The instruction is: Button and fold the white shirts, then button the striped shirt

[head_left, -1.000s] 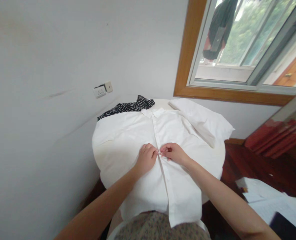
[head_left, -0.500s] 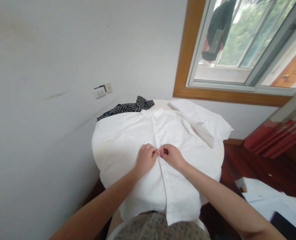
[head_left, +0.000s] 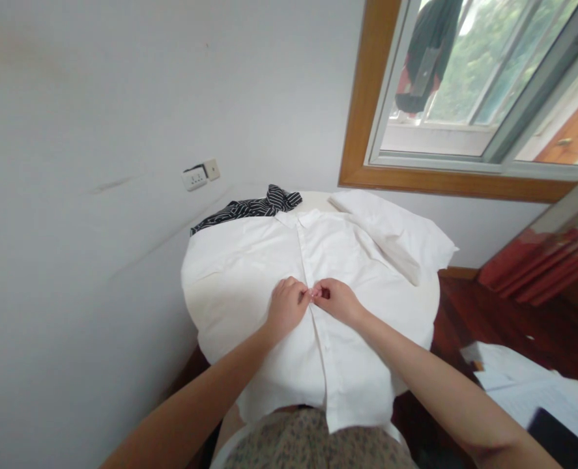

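While the shirt (head_left: 249, 309) lies front up across the table (head_left: 313, 197), collar (head_left: 297, 220) towards the wall (head_left: 122, 104), the left hand (head_left: 287, 307) and the right hand (head_left: 340, 301) meet midway down the placket (head_left: 320, 335). Their fingertips are together, both appearing to pinch its edge; any button between them is hidden. Below the grip, the two front edges lie close along a slightly wavering line.

For careful work at this point, the left fingers would best steady the under layer while the right thumb and forefinger guide the upper one, neither tugging sideways. Lifting only a little cloth should leave the panels flat, and the edges are best aligned from collar to hem (head_left: 352, 426). The striped cloth (head_left: 249, 208), beside the collar, lies clear of the hands.
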A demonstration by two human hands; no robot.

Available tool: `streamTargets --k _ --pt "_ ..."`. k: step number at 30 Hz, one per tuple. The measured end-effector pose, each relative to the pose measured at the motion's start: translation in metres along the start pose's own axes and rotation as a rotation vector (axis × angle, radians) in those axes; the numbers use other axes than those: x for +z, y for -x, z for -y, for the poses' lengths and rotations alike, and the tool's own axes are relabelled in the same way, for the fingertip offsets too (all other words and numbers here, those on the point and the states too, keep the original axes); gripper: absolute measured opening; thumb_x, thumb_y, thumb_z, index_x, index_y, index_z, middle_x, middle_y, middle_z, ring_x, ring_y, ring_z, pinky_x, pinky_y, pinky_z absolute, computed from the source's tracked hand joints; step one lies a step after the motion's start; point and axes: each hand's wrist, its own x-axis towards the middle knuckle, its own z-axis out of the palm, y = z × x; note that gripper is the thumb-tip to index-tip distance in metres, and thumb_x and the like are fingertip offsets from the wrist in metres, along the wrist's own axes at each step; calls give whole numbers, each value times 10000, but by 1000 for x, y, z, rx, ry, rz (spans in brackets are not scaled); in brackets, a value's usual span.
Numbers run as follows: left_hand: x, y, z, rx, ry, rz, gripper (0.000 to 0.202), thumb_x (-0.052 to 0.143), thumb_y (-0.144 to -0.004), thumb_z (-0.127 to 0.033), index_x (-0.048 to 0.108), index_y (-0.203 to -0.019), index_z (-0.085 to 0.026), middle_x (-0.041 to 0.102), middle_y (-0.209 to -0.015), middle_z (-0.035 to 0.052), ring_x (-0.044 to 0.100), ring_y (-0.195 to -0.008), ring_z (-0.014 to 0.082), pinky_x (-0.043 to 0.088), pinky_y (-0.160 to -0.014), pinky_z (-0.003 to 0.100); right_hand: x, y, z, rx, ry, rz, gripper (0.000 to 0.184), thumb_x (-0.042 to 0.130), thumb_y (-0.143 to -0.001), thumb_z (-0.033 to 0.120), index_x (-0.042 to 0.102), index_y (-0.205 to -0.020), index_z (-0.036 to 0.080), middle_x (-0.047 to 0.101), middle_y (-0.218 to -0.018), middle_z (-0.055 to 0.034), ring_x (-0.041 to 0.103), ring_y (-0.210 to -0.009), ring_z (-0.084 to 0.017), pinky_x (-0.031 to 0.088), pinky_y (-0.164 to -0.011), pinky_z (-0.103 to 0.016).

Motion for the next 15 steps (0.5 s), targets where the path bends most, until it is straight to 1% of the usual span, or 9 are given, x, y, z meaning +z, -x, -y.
streamTargets --k 5,9,12,15 --pt "-6 3 -7 -7 -25 -7 187 507 -885 -270 629 -766 -192 609 -847 54 541 -865 194 408 -815 333 -3 -1 -1 56 -159 67 87 612 -725 215 672 -775 176 636 -688 14 546 -601 -102 387 -557 -201" --pt "-9 5 -10 4 -80 -8 185 493 -886 -249 624 -769 -192 595 -856 57 525 -860 197 405 -811 342 -2 -1 0 101 -128 38 63 615 -701 205 662 -736 180 639 -680 14 552 -600 -107 388 -558 -205" --pt "-8 6 -9 1 -102 -7 163 493 -875 -220 616 -772 -191 588 -856 58 518 -861 201 403 -807 346 0 0 -1 83 -110 22 65 623 -707 227 657 -742 183 636 -679 17 548 -598 -107 387 -559 -204" --pt "-6 6 -6 -6 -84 -8 143 502 -861 -198 609 -767 -192 584 -854 56 518 -861 199 404 -814 344 0 1 -3 46 -126 26 109 623 -741 269 657 -787 176 639 -702 11 547 -607 -108 390 -563 -202"
